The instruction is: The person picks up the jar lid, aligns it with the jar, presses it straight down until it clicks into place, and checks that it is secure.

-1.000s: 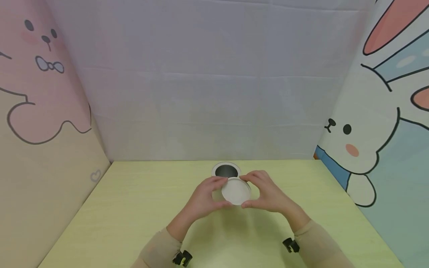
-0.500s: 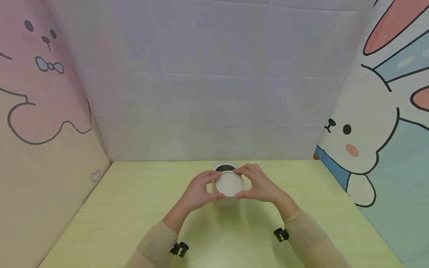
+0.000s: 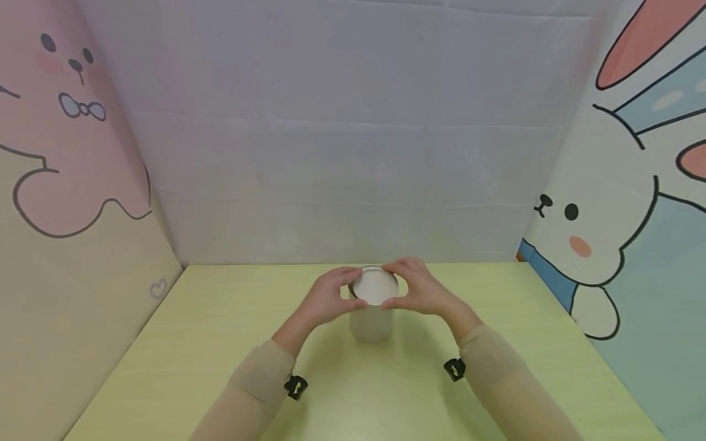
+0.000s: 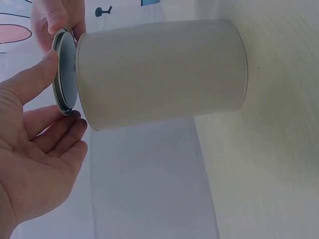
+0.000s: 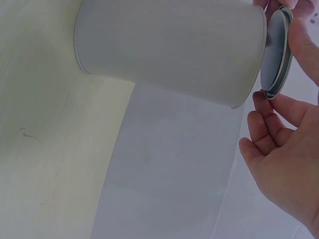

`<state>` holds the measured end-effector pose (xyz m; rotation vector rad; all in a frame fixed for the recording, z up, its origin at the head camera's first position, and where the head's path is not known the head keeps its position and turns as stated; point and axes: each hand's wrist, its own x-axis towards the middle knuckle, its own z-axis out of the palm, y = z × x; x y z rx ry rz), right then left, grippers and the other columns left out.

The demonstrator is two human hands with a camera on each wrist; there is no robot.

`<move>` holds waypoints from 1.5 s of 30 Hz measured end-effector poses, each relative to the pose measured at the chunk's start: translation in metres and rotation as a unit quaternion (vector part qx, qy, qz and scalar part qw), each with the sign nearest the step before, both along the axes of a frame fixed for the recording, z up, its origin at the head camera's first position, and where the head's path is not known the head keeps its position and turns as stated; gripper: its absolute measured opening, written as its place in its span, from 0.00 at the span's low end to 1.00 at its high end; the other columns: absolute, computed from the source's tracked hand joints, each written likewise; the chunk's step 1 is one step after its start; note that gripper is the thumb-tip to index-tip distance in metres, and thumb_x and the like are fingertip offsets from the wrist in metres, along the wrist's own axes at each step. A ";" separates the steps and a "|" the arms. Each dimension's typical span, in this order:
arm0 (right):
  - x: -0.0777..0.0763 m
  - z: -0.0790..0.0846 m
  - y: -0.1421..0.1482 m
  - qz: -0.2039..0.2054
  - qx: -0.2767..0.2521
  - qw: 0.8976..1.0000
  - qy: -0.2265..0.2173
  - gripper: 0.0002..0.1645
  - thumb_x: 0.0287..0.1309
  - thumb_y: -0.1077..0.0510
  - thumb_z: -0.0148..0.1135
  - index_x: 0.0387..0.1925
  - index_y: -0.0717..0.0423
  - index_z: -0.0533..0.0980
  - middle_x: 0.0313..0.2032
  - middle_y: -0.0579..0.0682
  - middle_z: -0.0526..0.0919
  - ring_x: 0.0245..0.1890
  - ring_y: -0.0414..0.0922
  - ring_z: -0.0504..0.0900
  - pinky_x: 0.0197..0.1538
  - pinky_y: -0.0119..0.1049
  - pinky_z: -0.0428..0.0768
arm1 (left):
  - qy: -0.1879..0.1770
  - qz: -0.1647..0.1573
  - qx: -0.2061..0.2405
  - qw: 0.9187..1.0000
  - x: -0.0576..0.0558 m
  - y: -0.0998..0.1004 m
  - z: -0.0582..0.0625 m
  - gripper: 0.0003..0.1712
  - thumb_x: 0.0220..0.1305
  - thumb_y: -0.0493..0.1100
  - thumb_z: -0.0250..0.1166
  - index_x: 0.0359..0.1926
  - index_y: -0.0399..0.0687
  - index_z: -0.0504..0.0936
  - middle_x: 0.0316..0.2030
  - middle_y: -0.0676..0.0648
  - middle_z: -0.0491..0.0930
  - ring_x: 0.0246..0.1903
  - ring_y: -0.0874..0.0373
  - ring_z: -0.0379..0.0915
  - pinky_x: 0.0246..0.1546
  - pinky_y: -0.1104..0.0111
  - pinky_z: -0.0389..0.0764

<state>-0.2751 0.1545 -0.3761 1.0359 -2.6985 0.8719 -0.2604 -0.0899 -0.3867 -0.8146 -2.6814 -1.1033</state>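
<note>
A round white lid [image 3: 375, 287] is held between both hands, right over the mouth of a white cylindrical canister [image 3: 371, 325] that stands upright on the table. My left hand [image 3: 329, 297] pinches the lid's left edge between thumb and fingers. On the opposite edge, my right hand [image 3: 421, 288] pinches it the same way. In the left wrist view, the lid [image 4: 66, 72] sits just off the canister's rim, slightly tilted, with a narrow gap. The right wrist view shows the lid's metallic underside [image 5: 273, 52] facing the canister [image 5: 172, 47]. The canister's dark opening is mostly covered in the head view.
The pale yellow table [image 3: 248, 318] reaches back to a white cloth wall [image 3: 342, 135]. Cartoon-printed panels stand at the left [image 3: 83, 159] and right [image 3: 612, 202]. Small black devices are strapped at both sleeves.
Both hands have carried the lid away from me and slightly left, from in front of the canister to over its mouth. The canister has stayed in place.
</note>
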 end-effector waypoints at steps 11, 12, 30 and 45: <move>-0.013 -0.005 -0.004 -0.007 0.013 1.000 -0.018 0.43 0.50 0.47 0.77 0.63 0.64 0.72 0.54 0.57 0.74 0.55 0.57 0.67 0.55 0.58 0.70 | -0.015 0.008 -0.020 1.000 -0.015 -0.003 0.001 0.38 0.56 0.45 0.76 0.65 0.36 0.75 0.62 0.40 0.75 0.64 0.44 0.67 0.63 0.51 0.69; -0.014 -0.005 -0.005 -0.007 0.014 1.000 -0.019 0.43 0.50 0.47 0.77 0.63 0.64 0.72 0.54 0.58 0.74 0.55 0.57 0.67 0.55 0.59 0.70 | -0.017 0.009 -0.023 1.000 -0.016 -0.003 0.001 0.38 0.56 0.45 0.76 0.65 0.36 0.75 0.62 0.40 0.75 0.64 0.44 0.67 0.64 0.51 0.68; -0.019 -0.008 -0.007 -0.017 0.020 0.999 -0.036 0.44 0.51 0.45 0.76 0.64 0.64 0.72 0.55 0.59 0.73 0.56 0.57 0.66 0.56 0.59 0.69 | -0.053 0.000 0.000 0.999 -0.025 -0.007 -0.006 0.38 0.56 0.46 0.76 0.65 0.38 0.74 0.63 0.41 0.74 0.66 0.45 0.65 0.65 0.51 0.66; -0.017 -0.009 -0.006 -0.021 0.013 0.999 -0.045 0.43 0.52 0.45 0.75 0.64 0.63 0.72 0.55 0.58 0.72 0.55 0.56 0.67 0.56 0.59 0.69 | -0.072 -0.003 0.003 0.997 -0.023 -0.007 -0.006 0.39 0.58 0.47 0.75 0.67 0.40 0.72 0.66 0.43 0.71 0.68 0.46 0.62 0.66 0.50 0.64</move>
